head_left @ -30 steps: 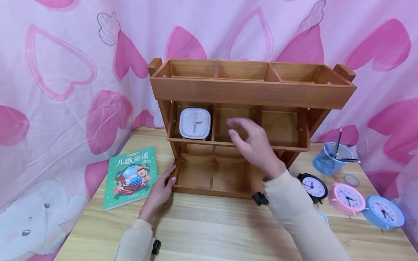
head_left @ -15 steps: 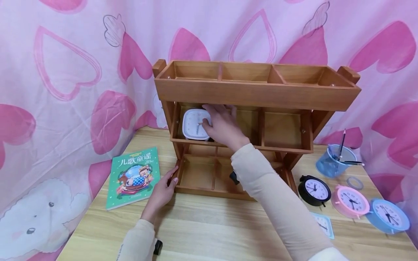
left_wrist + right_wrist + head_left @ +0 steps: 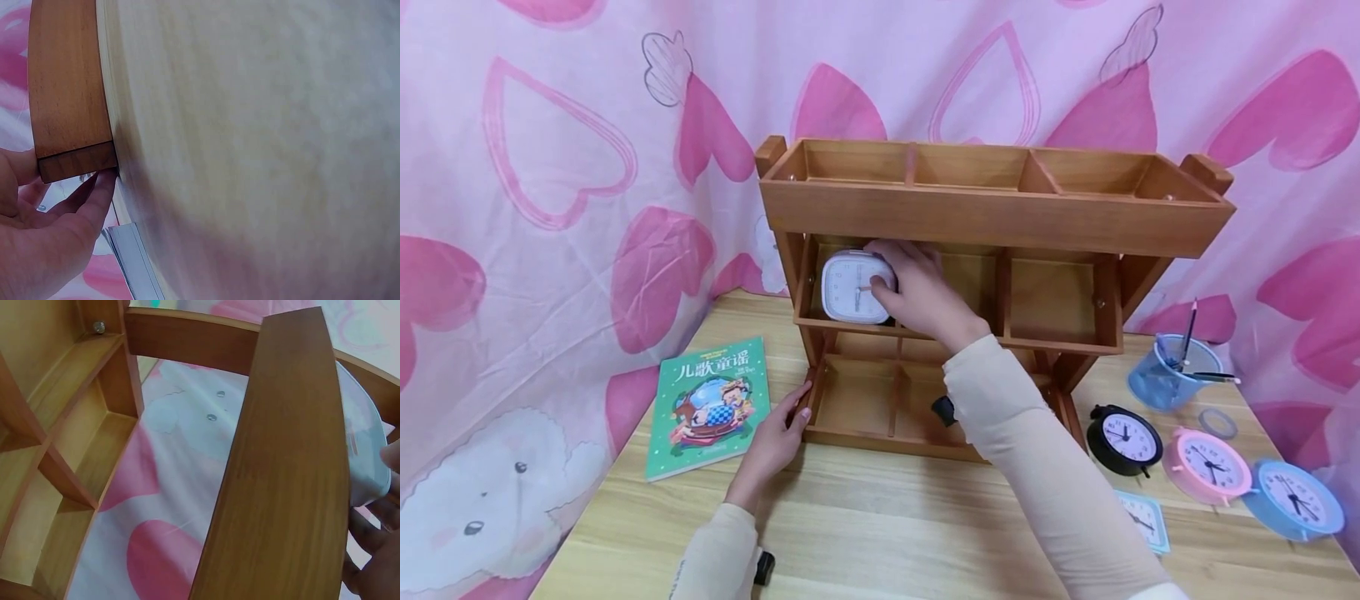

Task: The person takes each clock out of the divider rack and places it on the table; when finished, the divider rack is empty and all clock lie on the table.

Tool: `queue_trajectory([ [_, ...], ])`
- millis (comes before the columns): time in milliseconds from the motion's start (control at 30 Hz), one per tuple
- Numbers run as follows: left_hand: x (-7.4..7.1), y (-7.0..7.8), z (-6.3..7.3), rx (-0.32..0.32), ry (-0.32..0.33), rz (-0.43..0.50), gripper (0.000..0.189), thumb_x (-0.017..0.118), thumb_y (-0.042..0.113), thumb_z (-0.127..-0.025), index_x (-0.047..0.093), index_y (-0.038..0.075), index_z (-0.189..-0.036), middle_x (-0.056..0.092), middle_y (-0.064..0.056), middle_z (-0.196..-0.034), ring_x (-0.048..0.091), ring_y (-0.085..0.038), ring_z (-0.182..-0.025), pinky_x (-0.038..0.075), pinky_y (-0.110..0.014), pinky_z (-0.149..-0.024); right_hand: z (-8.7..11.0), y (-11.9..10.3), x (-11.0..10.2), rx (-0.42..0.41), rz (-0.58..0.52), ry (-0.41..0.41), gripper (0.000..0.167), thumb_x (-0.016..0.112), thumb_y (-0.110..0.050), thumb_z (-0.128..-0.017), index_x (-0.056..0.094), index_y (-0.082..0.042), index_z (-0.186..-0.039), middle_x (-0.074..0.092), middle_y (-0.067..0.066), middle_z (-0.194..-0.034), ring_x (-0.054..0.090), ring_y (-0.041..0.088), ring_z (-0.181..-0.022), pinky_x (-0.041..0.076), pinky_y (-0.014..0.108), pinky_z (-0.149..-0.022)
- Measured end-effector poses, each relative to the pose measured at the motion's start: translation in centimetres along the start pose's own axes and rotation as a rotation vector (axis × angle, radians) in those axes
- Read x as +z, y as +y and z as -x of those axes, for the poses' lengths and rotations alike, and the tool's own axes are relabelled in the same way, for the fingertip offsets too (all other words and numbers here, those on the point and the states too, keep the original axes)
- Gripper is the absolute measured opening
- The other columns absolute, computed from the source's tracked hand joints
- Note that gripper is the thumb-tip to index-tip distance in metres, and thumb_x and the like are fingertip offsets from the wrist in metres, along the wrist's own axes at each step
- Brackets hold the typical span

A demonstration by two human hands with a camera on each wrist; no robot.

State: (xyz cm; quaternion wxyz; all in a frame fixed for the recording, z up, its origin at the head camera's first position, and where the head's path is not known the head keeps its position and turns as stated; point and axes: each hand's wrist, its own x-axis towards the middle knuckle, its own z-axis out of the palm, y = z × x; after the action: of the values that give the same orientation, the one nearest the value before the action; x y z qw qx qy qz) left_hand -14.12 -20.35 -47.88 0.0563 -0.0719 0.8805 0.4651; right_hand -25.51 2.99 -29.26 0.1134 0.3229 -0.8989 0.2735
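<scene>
A white square-faced alarm clock (image 3: 847, 287) stands in the left compartment of the middle tier of a brown wooden shelf (image 3: 992, 218). My right hand (image 3: 921, 292) grips its right side, thumb over the face and fingers reaching behind the upper edge. In the right wrist view, the clock (image 3: 365, 447) shows beyond a wooden board, the right hand (image 3: 381, 550) at its side. Down at the shelf's lower left corner, my left hand (image 3: 775, 437) holds the end of the bottom tier. The left wrist view has the left hand's (image 3: 56, 244) thumb and fingers around that wooden end.
A green picture book (image 3: 711, 408) lies left of the shelf. To the right are a black alarm clock (image 3: 1126, 440), a pink one (image 3: 1210, 465), a blue one (image 3: 1296, 500) and a light blue square clock (image 3: 1150, 521). Behind them stand a blue pencil cup (image 3: 1165, 375) and a grey ring (image 3: 1217, 423).
The right hand has moved left from in front of the middle compartment and taken hold of the white clock. The left hand stays at the shelf's corner.
</scene>
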Motion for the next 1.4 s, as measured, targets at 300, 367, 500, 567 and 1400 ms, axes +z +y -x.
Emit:
queue_trajectory([
  [300, 0.0, 0.0, 0.0, -0.002, -0.004, -0.006, 0.048, 0.043, 0.024, -0.107, 0.036, 0.028, -0.154, 0.035, -0.020, -0.157, 0.034, -0.044, -0.142, 0.028, -0.063, -0.113, 0.8, 1.1, -0.5, -0.039, -0.179, 0.007, 0.035, 0.061, -0.019, -0.099, 0.056, -0.014, -0.134, 0.060, 0.008, -0.122, 0.058, 0.022, -0.101, 0.050, 0.041, -0.094],
  [367, 0.0, 0.1, 0.0, 0.000, -0.001, -0.010, 0.048, 0.043, 0.024, -0.107, 0.036, 0.028, -0.154, 0.035, -0.020, -0.157, 0.034, -0.044, -0.142, 0.028, -0.063, -0.113, 1.0, 1.1, -0.4, -0.013, -0.237, 0.019, 0.035, 0.062, -0.018, -0.098, 0.059, -0.016, -0.133, 0.061, 0.006, -0.122, 0.059, 0.020, -0.101, 0.051, 0.039, -0.093],
  [500, 0.1, 0.1, 0.0, -0.005, -0.001, -0.001, 0.048, 0.043, 0.023, -0.107, 0.037, 0.028, -0.154, 0.035, -0.020, -0.157, 0.034, -0.044, -0.142, 0.029, -0.063, -0.113, 1.3, 0.9, -0.3, 0.035, -0.368, 0.065, 0.033, 0.065, -0.017, -0.097, 0.064, -0.017, -0.129, 0.064, 0.004, -0.122, 0.060, 0.017, -0.101, 0.052, 0.036, -0.091],
  [567, 0.2, 0.1, -0.1, -0.007, -0.008, 0.006, 0.048, 0.043, 0.023, -0.107, 0.036, 0.028, -0.154, 0.034, -0.019, -0.158, 0.033, -0.043, -0.143, 0.028, -0.062, -0.113, 1.6, 0.8, -0.4, 0.050, -0.430, 0.108, 0.032, 0.067, -0.017, -0.096, 0.066, -0.016, -0.128, 0.065, 0.003, -0.120, 0.060, 0.016, -0.101, 0.052, 0.035, -0.090],
  [1400, 0.1, 0.0, -0.1, -0.013, -0.006, -0.012, 0.048, 0.043, 0.024, -0.107, 0.035, 0.028, -0.155, 0.032, -0.019, -0.159, 0.031, -0.043, -0.144, 0.027, -0.062, -0.114, 18.0, 4.2, -1.1, 0.167, -0.501, 0.244, 0.025, 0.058, -0.002, -0.098, 0.064, -0.009, -0.121, 0.067, 0.006, -0.111, 0.063, 0.009, -0.090, 0.055, 0.019, -0.074],
])
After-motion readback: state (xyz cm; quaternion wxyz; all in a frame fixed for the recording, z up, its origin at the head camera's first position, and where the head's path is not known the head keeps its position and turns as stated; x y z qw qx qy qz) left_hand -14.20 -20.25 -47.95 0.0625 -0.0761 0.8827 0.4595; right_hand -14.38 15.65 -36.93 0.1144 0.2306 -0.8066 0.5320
